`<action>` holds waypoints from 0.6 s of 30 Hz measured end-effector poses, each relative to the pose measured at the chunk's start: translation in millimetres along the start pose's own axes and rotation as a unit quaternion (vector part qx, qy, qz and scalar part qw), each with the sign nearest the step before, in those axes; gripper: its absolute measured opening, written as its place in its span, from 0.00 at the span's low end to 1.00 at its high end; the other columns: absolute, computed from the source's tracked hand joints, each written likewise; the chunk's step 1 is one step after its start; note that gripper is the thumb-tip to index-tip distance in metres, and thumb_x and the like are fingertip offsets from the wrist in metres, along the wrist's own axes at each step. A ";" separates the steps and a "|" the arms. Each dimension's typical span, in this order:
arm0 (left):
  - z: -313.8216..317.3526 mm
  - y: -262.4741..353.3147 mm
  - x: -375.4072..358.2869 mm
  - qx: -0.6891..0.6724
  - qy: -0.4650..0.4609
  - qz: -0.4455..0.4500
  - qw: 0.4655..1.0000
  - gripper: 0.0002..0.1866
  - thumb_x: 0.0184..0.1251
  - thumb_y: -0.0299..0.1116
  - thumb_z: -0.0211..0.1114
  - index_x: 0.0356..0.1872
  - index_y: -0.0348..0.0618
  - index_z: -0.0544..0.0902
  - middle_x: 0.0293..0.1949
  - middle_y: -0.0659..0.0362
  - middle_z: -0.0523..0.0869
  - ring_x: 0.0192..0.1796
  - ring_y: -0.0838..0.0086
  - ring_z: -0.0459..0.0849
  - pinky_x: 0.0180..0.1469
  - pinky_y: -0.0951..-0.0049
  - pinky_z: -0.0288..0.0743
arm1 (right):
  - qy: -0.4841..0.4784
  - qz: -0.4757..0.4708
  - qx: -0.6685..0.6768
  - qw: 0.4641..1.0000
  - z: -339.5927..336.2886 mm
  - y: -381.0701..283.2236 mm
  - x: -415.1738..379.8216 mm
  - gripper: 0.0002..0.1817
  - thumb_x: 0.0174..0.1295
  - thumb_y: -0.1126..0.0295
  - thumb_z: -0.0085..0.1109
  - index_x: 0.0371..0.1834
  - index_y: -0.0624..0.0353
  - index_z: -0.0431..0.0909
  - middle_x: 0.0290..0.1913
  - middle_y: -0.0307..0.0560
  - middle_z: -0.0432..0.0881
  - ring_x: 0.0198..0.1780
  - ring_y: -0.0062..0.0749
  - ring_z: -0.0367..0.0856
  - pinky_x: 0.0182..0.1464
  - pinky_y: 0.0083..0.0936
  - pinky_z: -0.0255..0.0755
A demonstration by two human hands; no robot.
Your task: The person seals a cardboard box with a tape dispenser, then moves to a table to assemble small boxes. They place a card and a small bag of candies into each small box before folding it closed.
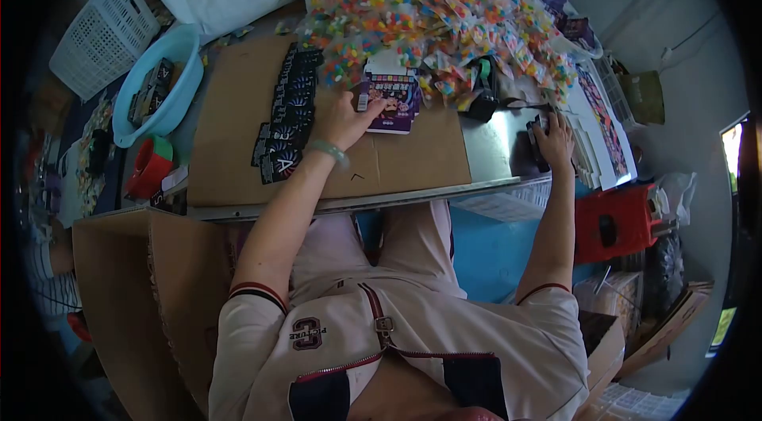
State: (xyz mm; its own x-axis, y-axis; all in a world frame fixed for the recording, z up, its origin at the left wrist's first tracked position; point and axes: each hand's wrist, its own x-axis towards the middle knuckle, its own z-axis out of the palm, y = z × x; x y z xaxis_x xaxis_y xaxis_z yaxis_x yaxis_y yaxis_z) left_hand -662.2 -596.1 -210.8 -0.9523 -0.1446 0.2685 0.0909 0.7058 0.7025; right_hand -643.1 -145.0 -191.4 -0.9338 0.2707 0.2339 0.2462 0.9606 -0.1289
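My left hand (349,118), with a pale bangle at its wrist, is closed on the left edge of a purple printed box (390,110) on the cardboard sheet (421,163). The box's white top flap stands open toward the candy pile. At the right, my right hand (553,139) has its fingers bent over a small dark object (536,143) near the table's edge. A column of overlapping black cards (287,115) lies left of my left hand. Small clear packets of colourful candy (429,12) are heaped beyond the box.
A black tape dispenser (483,96) stands between my hands. At the left are a blue basin (181,88), a red roll (149,167) and a white basket (103,36). Printed sheets (607,131) lie at the right, above a red crate (615,224). An open carton (119,302) stands below left.
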 end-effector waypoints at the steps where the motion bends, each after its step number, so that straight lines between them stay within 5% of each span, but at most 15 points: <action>1: 11.2 -2.3 7.6 0.023 0.004 -0.006 1.000 0.34 0.48 0.58 0.74 0.45 0.36 0.82 0.35 0.48 0.86 0.36 0.59 0.86 0.39 0.64 0.78 | 0.001 -0.003 -0.002 1.000 -1.0 -1.1 0.3 0.35 0.57 0.45 0.58 0.65 0.53 0.70 0.71 0.51 0.64 0.70 0.57 0.61 0.67 0.54 0.58; 5: 16.2 0.6 21.9 0.033 -0.057 -0.028 0.997 0.34 0.43 0.59 0.77 0.35 0.33 0.81 0.29 0.47 0.86 0.33 0.55 0.86 0.36 0.60 0.78 | -0.010 0.034 -0.036 0.999 -5.4 -11.5 -0.2 0.41 0.56 0.45 0.61 0.71 0.51 0.63 0.76 0.53 0.56 0.76 0.55 0.52 0.71 0.60 0.48; 8: 11.0 5.4 8.3 0.055 0.078 0.090 0.991 0.22 0.54 0.48 0.73 0.33 0.37 0.78 0.26 0.47 0.83 0.30 0.53 0.84 0.33 0.58 0.77 | 0.062 -0.013 -0.020 0.998 -27.6 -49.6 -15.7 0.41 0.55 0.53 0.65 0.72 0.51 0.62 0.76 0.54 0.55 0.76 0.55 0.51 0.71 0.60 0.48; 9: 3.9 14.3 5.1 0.054 0.079 0.091 0.991 0.22 0.54 0.48 0.73 0.33 0.37 0.78 0.26 0.47 0.83 0.30 0.53 0.84 0.33 0.58 0.77 | 0.152 -0.094 0.013 0.984 -23.4 -64.1 -15.1 0.36 0.53 0.64 0.68 0.68 0.54 0.68 0.72 0.56 0.64 0.72 0.56 0.60 0.67 0.53 0.58; 12: -5.6 26.3 -9.3 0.076 0.087 0.130 0.985 0.13 0.63 0.38 0.66 0.33 0.37 0.78 0.26 0.47 0.84 0.30 0.53 0.84 0.32 0.59 0.76 | 0.123 -0.249 0.336 0.900 -27.4 -150.3 -32.6 0.20 0.56 0.74 0.65 0.53 0.63 0.79 0.52 0.56 0.82 0.51 0.47 0.82 0.53 0.29 0.74; 14: -6.7 36.5 -15.3 -0.112 0.053 0.110 0.986 0.09 0.68 0.32 0.62 0.34 0.36 0.77 0.25 0.49 0.84 0.28 0.58 0.83 0.30 0.63 0.73 | 0.037 -0.251 0.422 0.870 -33.6 -213.6 -54.2 0.17 0.57 0.74 0.64 0.51 0.66 0.79 0.47 0.54 0.83 0.45 0.39 0.83 0.47 0.28 0.75; 15: -2.1 33.3 -20.0 -0.188 0.040 0.121 0.974 0.07 0.69 0.30 0.60 0.35 0.36 0.77 0.23 0.53 0.82 0.25 0.70 0.81 0.28 0.69 0.71 | 0.013 -0.267 0.419 0.868 -37.8 -234.2 -61.9 0.16 0.58 0.74 0.63 0.50 0.66 0.79 0.45 0.54 0.83 0.44 0.38 0.84 0.45 0.29 0.76; 18: -30.5 49.0 -51.5 -0.249 0.006 0.061 0.966 0.08 0.70 0.30 0.60 0.35 0.35 0.77 0.22 0.58 0.81 0.25 0.81 0.77 0.27 0.75 0.69 | -0.035 -0.273 0.525 0.806 1.1 -266.3 -74.1 0.18 0.55 0.72 0.67 0.50 0.65 0.79 0.41 0.58 0.81 0.38 0.47 0.83 0.40 0.32 0.76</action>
State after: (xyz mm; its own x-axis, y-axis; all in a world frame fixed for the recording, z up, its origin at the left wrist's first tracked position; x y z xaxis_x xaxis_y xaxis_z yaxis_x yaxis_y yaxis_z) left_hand -599.8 -575.2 -170.1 -0.9225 -0.0925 0.3749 0.3339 0.2966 0.8947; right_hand -639.8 -420.8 -175.4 -0.8496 -0.2136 0.4823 -0.5275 0.3436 -0.7770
